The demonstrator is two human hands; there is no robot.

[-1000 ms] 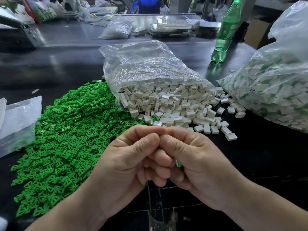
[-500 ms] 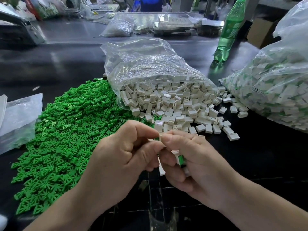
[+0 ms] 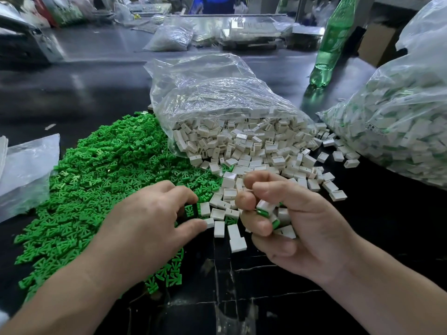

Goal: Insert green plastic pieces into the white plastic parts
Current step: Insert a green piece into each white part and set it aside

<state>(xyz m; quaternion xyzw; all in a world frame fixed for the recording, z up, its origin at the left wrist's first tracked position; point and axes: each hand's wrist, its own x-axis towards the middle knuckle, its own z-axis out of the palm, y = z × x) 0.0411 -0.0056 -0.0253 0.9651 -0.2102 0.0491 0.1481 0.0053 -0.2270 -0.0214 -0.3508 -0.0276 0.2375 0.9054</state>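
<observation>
A wide heap of small green plastic pieces [image 3: 96, 180] covers the dark table on the left. White box-shaped parts [image 3: 244, 146] spill out of a clear bag [image 3: 212, 93] in the middle. My left hand [image 3: 150, 218] lies palm down at the heap's right edge, fingers spread over green pieces and touching the nearest white parts; whether it pinches one is hidden. My right hand [image 3: 287, 223] is curled, palm up, around several white parts with green inserts [image 3: 264, 209].
A large clear bag of assembled white-and-green parts [image 3: 396, 131] fills the right side. A green plastic bottle [image 3: 331, 44] stands behind it. A flat plastic bag [image 3: 26, 170] lies at the left edge. More bags and clutter line the far side of the table [image 3: 72, 93].
My hands were pressed together on one part. They have come apart: the left hand has gone down-left onto the green heap, and the right hand has opened a little, showing the parts it holds.
</observation>
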